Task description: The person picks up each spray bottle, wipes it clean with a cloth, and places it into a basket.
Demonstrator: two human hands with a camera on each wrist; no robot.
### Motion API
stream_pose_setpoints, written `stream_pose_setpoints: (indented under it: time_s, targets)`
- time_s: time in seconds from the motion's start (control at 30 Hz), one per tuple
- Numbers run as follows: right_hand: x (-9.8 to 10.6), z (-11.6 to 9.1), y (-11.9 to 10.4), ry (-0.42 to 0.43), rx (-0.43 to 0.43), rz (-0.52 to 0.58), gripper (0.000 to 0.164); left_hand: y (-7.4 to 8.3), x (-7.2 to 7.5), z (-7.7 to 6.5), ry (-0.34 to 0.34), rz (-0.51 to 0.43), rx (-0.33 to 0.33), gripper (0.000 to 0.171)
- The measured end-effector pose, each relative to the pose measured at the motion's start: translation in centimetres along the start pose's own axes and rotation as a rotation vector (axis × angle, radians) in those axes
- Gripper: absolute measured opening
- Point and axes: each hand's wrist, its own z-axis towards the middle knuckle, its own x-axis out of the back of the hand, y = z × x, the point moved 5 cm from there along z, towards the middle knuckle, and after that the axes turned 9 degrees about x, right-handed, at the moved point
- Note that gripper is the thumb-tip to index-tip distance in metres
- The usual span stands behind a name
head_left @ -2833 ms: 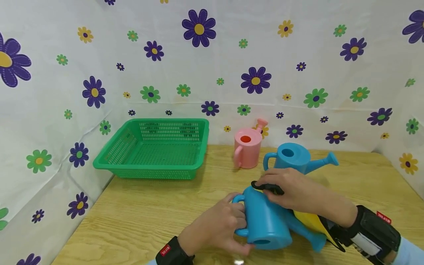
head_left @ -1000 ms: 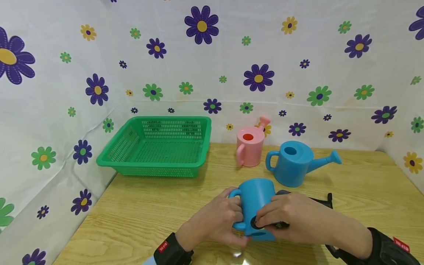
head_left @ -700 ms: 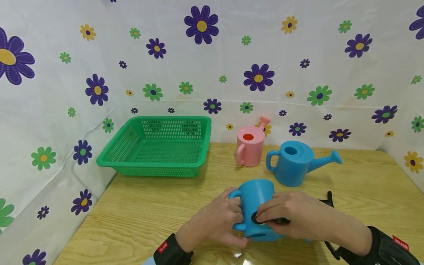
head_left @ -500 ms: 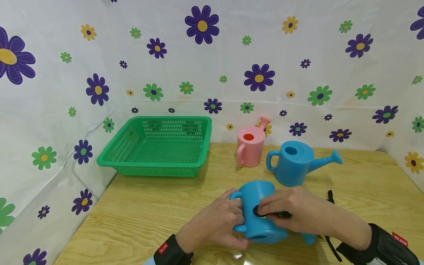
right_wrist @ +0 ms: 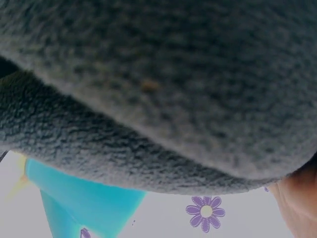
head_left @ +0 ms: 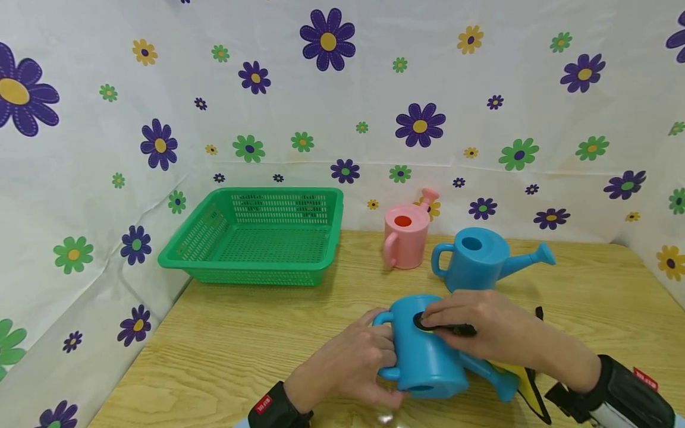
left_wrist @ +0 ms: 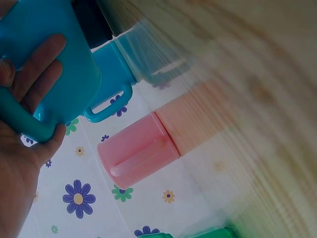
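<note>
Far left of both hands, at the rear: green basket (head_left: 251,238), standing on the wooden table (head_left: 225,356), well apart from the hands

Left hand (head_left: 350,365): fingers curled round the handle of the near blue watering can (head_left: 425,351), thumb across the side wall; same grasp visible in the left wrist view (left_wrist: 22,148), fingers (left_wrist: 42,59) laid on the blue body (left_wrist: 49,54)

Near blue watering can: tipped on its side between the two hands, resting on the table, open end toward the camera, spout (head_left: 489,377) lying under the right forearm

Right hand (head_left: 481,327): fingers curled, pinching a black brush-like tool (head_left: 441,325) against the upper wall of the can; right wrist view filled by dark fabric, grasp not readable there

Beyond the hands: pink watering can (head_left: 404,236), upright, just beside a second blue watering can (head_left: 478,258), also upright, spout pointing right; neither touched

Under the right wrist: yellow item with black strap (head_left: 527,380), partly hidden
</note>
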Motion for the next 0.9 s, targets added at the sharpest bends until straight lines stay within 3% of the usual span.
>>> stream_pose_setpoints:
  time_s: [0.53,0.9]
  targets:
    - [0.5,-1.0,1.7,0.137,-0.083,-0.084,0.046,0.6,0.0,-0.3,0.000,-0.008,-0.019,0.042]
    - [0.7,-1.5,2.1,0.156,-0.123,-0.088,0.051,0.4,0.1,-0.4,-0.013,-0.037,-0.010,0.042]
